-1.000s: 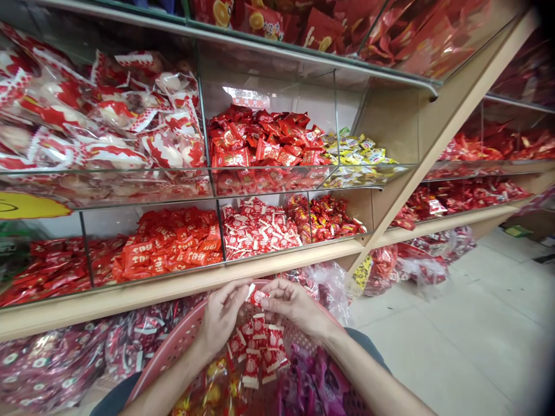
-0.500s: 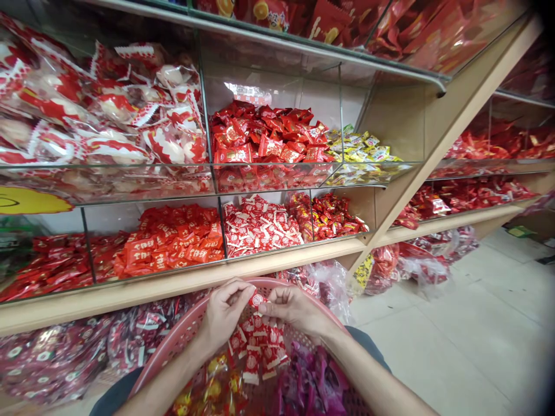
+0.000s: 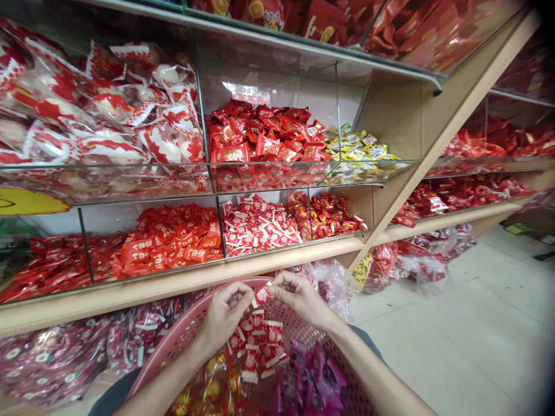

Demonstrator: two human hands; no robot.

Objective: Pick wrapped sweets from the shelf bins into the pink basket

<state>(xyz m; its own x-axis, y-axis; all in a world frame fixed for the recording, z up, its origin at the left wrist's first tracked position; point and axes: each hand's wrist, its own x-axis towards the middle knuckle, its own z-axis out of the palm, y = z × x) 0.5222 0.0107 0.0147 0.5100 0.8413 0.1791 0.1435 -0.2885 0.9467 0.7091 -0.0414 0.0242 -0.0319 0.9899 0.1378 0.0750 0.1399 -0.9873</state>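
Note:
Between my two hands, above the pink perforated basket [image 3: 173, 330], is one small red-and-white wrapped candy [image 3: 261, 294]. My left hand [image 3: 229, 309] pinches its left end with thumb and curled fingers. Its right end is between the thumb and forefinger of my right hand [image 3: 299, 297]. Below them in the basket lies a small heap of the same red-and-white candies [image 3: 260, 346]. Purple-wrapped sweets [image 3: 309, 381] fill the basket's right front, and clear packets with yellow pieces [image 3: 214, 384] lie at its left front.
Ahead stands a wooden shelf [image 3: 281, 260] with glass-fronted bins. One low bin holds matching red-and-white candies [image 3: 260, 225]; orange-red packets [image 3: 171, 240] are left of it. Plastic bags of sweets [image 3: 47, 361] lie beneath the shelf. Pale floor tiles [image 3: 455, 341] stretch to the right.
Both hands have shifted slightly, and the candy between them has moved a little right and up, turning more level. My right hand has risen a bit.

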